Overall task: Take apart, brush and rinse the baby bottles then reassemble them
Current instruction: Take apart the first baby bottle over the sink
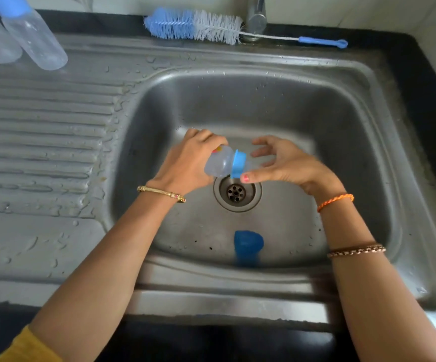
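Left hand [185, 163] grips a clear plastic baby bottle with blue collar [224, 163] over the steel sink [342, 105]; right hand [287, 163] spreads loose beside its blurred teat. Blue cap [248, 244] lies below; bottle brush [198, 26] beyond.

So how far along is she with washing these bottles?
Early on. A blue cap already lies in the sink. Her left hand grips a bottle while her right hand opens at its collar. The brush lies unused; two bottles wait.
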`<state>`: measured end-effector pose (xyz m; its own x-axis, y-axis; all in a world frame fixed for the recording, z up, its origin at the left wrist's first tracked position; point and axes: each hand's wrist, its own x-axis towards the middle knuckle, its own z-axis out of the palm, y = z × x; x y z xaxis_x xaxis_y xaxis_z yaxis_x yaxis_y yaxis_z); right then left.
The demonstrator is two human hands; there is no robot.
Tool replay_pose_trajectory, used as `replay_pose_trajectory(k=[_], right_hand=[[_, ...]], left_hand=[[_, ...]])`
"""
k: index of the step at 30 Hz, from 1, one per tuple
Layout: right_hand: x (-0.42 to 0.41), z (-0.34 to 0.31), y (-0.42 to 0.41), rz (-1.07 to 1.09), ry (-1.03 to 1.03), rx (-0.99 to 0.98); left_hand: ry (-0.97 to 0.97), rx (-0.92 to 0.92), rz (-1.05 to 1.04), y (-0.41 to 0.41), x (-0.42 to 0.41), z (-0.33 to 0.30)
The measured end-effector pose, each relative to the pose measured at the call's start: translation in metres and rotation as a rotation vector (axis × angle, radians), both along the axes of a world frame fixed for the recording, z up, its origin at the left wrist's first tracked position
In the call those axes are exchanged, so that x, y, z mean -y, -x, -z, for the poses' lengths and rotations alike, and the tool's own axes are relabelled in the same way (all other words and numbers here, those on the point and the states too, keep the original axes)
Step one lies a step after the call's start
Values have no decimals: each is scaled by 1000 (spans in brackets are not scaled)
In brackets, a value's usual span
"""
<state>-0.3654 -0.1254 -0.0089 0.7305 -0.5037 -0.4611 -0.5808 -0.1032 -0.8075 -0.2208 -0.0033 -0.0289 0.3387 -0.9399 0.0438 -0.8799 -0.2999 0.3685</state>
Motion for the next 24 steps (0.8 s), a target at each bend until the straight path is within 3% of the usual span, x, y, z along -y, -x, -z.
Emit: replay_pose_trajectory(k=[4,9,12,19,24], right_hand=[[-14,5,-13,-169,2,-95],[-5,6,-8,-191,127,-141],[-3,10,-7,-147,200,-126],[-14,-1,-10,-65,90,-7],[-26,3,-20,-93,318,-105]], left_hand=[[147,-10,122,-2,3,9],[251,-516,75,-9,0,2],[319,-669,43,-4,0,-1],[480,-593,-16,3,-1,-6],[471,-647,-241,8,5,-12]])
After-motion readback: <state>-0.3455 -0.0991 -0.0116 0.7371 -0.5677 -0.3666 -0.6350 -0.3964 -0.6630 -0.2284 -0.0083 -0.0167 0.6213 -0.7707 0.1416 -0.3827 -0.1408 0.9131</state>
